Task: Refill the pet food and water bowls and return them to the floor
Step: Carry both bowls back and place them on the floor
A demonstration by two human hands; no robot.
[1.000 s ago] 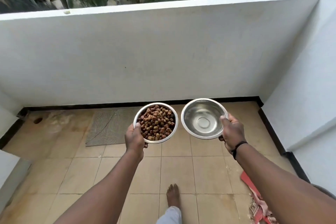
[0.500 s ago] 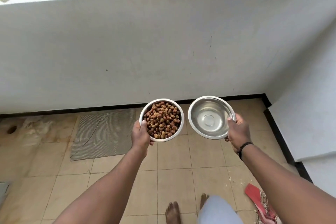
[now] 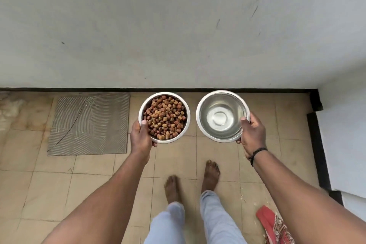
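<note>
I hold two steel bowls out in front of me, side by side above the tiled floor. The food bowl, heaped with brown kibble, is gripped at its near-left rim by my left hand, thumb over the edge. The water bowl, shiny inside with clear water, is held at its near-right rim by my right hand, which wears a black wrist band. The bowls are a little apart and do not touch.
A white parapet wall with a black skirting stands just ahead. A grey ribbed mat lies on the beige tiles at left. My bare feet stand below the bowls. A red patterned cloth lies at bottom right beside a white side wall.
I have stepped closer to the wall and my head has tilted down, so the trees and wall top are out of view. Both bowls stay in my hands, a little lower in view.
</note>
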